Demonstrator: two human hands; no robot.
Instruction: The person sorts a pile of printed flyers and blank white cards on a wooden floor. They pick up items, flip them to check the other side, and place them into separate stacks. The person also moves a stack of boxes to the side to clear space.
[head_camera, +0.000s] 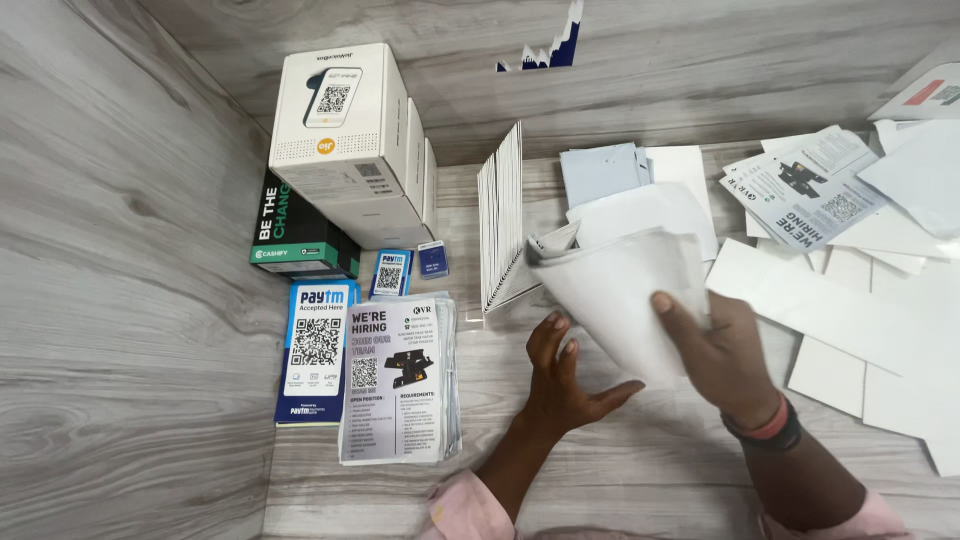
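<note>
Fingers (668, 305) of right hand (725, 355) pinch a folded white sheet (620, 290) above the bench (640, 450); left hand (565, 385) open, fingertips against its lower edge. Best to square edges before pressing. Flyer stack (398, 385) lies left, loose sheets (860, 300) right.

Loose sheets (900, 330) cut off at right.

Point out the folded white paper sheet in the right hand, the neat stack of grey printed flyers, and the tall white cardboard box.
folded white paper sheet (620, 290), head view, its broad middle.
stack of grey printed flyers (395, 385), head view, centre of the top flyer.
tall white cardboard box (335, 100), head view, its top face.
</note>
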